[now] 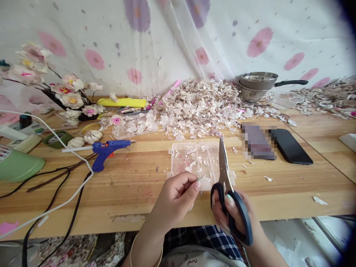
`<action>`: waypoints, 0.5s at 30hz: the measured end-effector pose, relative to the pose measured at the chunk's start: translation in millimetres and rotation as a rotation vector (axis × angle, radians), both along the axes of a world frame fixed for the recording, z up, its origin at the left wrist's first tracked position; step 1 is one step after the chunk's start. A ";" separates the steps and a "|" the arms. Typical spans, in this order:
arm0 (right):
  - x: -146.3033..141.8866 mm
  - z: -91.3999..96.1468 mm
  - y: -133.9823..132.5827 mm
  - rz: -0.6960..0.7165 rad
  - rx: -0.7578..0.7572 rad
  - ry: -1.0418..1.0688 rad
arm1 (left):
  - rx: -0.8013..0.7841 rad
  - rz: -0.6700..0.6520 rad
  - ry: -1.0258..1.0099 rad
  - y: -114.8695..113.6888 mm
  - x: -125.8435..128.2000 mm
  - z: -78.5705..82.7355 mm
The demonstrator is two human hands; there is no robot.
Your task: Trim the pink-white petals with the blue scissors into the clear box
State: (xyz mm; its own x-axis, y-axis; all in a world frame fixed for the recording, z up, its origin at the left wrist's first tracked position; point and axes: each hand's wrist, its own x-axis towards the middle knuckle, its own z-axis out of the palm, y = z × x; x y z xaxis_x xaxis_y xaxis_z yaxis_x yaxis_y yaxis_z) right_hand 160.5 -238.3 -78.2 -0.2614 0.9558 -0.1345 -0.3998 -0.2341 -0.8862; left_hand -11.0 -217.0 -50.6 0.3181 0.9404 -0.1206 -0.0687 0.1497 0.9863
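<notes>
My left hand (175, 196) pinches a small pale scrap (198, 179) between thumb and fingertips, just in front of a transparent plastic compartment box (194, 161). The box holds loose pale petal pieces. My right hand (230, 215) grips kitchen scissors (224, 167) with dark blue handles, their steel blades pointing up and nearly closed. The blades overlap the box's right edge and stand close to the pinched scrap. A large heap of pale pink petal scraps (194, 107) lies on the wooden table (130, 189) beyond the box.
A blue hot glue gun (107, 154) lies left on the table, with white and black cables nearby. Artificial flowers (63, 91) stand far left. A black phone (292, 146), a pixelated object (258, 141) and a steel pot (257, 87) sit right.
</notes>
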 end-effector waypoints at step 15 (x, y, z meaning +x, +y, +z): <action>-12.9 10.4 7.2 -0.269 0.076 -0.189 | -0.036 -0.064 -0.153 2.4 0.9 0.8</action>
